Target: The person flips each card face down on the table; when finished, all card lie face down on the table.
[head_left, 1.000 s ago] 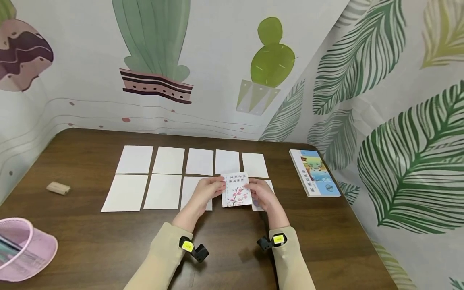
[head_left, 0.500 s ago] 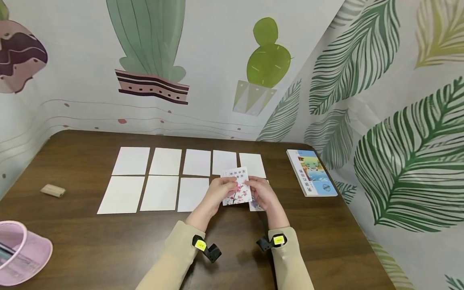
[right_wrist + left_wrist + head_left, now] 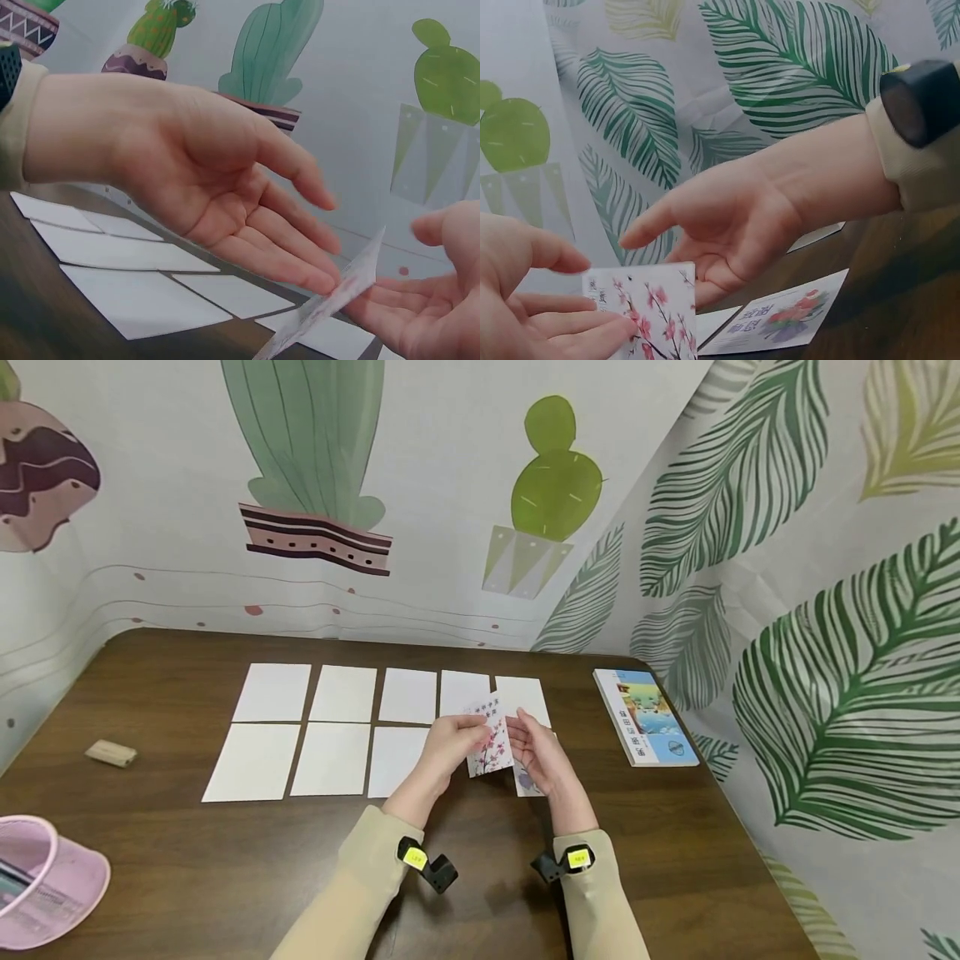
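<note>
My left hand (image 3: 444,752) holds a white card (image 3: 492,745) printed with pink blossom branches and small characters, tilted above the table. In the left wrist view, the fingers of that hand overlap the face of this blossom card (image 3: 664,307). My right hand (image 3: 542,752) is at the card's right edge, its fingers extended and its thumb raised. Below the right hand, a face-up card (image 3: 780,315) with red and purple flowers and characters lies on the table. Two rows of blank white cards (image 3: 251,762) are laid out, the front row partly hidden by my hands.
On the right of the brown table (image 3: 225,877) lies a book (image 3: 651,718) with a colourful cover. A small pale wooden block (image 3: 111,752) sits at the left. A pink mesh holder (image 3: 71,893) with pens stands at the near left. Behind hangs a patterned cloth (image 3: 435,485).
Both hands held the blossom card before; the right fingers have since let go and spread. The left hand has moved right, and the card has turned and tilted.
</note>
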Action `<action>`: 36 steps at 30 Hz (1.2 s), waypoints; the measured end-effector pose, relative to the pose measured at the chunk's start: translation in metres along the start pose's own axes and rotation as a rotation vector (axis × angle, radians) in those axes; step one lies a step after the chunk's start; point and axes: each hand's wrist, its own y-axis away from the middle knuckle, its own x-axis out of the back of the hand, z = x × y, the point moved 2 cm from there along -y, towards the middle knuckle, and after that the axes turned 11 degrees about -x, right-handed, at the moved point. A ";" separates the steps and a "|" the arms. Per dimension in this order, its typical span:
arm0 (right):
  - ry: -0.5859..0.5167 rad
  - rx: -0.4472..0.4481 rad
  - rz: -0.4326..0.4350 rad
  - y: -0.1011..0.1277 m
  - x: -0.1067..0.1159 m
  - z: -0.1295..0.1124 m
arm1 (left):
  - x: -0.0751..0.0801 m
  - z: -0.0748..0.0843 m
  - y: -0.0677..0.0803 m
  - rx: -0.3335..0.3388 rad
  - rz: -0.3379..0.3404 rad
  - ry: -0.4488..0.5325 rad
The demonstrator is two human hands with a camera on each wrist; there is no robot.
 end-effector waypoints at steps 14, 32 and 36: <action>-0.121 0.032 -0.076 0.007 -0.005 -0.003 | -0.001 -0.001 -0.009 -0.150 0.167 -0.157; 0.031 -0.079 -0.142 -0.007 0.000 0.010 | 0.019 -0.028 -0.004 0.081 0.088 0.151; 0.058 -0.105 -0.142 -0.012 0.000 0.016 | 0.022 -0.036 -0.003 0.107 0.109 0.100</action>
